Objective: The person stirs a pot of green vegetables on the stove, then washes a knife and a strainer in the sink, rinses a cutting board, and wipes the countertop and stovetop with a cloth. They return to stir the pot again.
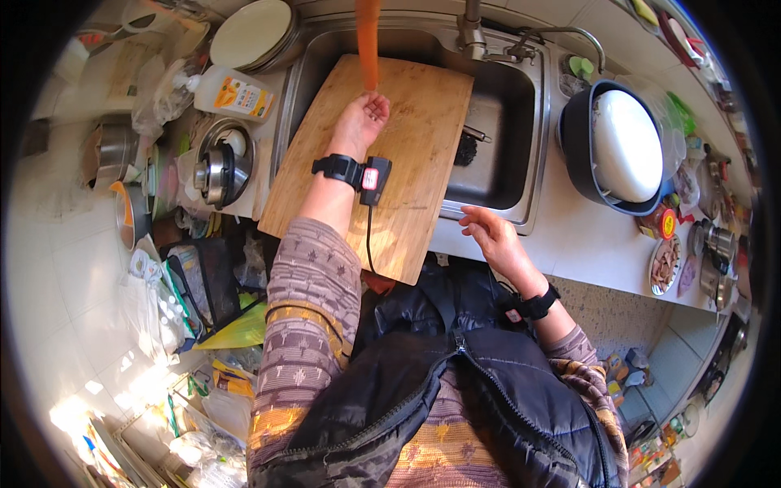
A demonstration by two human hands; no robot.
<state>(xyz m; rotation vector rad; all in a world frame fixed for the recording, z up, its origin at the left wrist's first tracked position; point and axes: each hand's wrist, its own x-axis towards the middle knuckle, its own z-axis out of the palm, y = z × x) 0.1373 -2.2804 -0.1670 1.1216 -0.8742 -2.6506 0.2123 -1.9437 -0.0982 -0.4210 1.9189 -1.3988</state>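
My left hand is raised over a wooden cutting board, its fingers curled around the lower end of a long orange thing. This is carrot-like in colour and taper, and its upper end runs out of the picture. The board lies slanted across the left part of a stainless steel sink and juts past the counter edge towards me. My right hand hovers by the sink's front rim, holding nothing, with its fingers apart and slightly bent. A metal-handled utensil rests in the sink, partly hidden by the board.
Stacked plates, a plastic jug and metal pots crowd the left counter. At the back is the faucet. To the right stand a dark basin with a white bowl, a jar and a plate of food.
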